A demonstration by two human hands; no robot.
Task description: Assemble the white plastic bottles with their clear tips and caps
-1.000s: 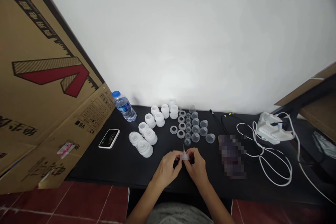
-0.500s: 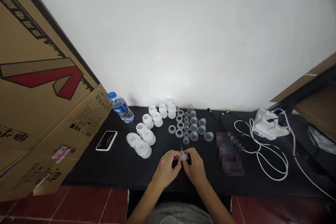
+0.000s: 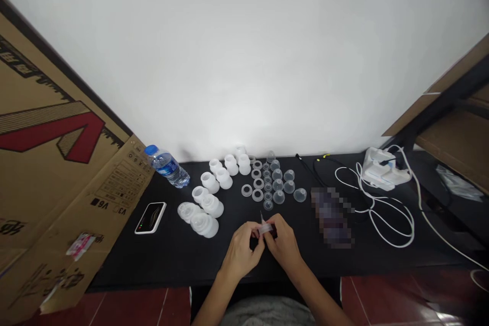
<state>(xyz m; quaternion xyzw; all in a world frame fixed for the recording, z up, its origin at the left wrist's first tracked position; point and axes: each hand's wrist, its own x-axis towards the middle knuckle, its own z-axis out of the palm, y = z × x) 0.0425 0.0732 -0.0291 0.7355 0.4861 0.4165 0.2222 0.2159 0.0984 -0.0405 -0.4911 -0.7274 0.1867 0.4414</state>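
Note:
My left hand [image 3: 243,247] and my right hand [image 3: 281,242] meet above the black table near its front edge. Between their fingertips they pinch a small translucent ring-like plastic piece [image 3: 265,229], with a thin pointed tip sticking up from it. Fingers cover part of it. Just beyond the hands lie several flat translucent rings [image 3: 257,195], several small clear round pieces [image 3: 268,205] and several clear domed caps [image 3: 278,197]. To the left stand several white wide-based plastic pieces [image 3: 223,179]; the nearest ones carry a translucent top [image 3: 204,224].
A water bottle [image 3: 168,166] and a white-edged device [image 3: 151,217] are on the left, beside a big cardboard box [image 3: 76,188]. At right lie a blurred dark object [image 3: 332,219], white cables [image 3: 376,224] and a white power adapter [image 3: 384,168]. A wall rises behind the table [image 3: 160,265].
The camera view has tilted and shifted slightly. Both hands stay together on the same small piece, with only slight finger movement.

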